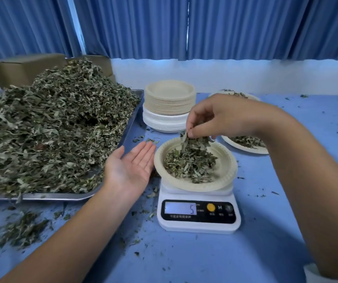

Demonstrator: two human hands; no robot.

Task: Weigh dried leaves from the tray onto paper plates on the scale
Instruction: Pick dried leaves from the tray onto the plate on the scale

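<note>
While the tray [132,121] at far left is heaped high with dried leaves [51,129], the job looks mid-run: plenty of stock left to weigh. Crumbs litter the blue table [184,262]. Left hand [131,166] lies between tray and scale, palm up, fingers straight and flat, holding nothing, fingertips just beside the plate's rim. Behind it, a tall stack of unused plates [169,103], so many portions to go, I judge. The plate on the scale [228,176] holds a small mound [190,164]; the scale [198,221] reads 5, unit unreadable. Right hand [221,117] hangs over the plate's far edge, fingertips pinching a tuft [194,139] that touches the mound. Adding or trimming, cannot tell. Further right: one filled plate [245,148] near the scale, another [235,94] behind the hand. At least two portions done.
</note>
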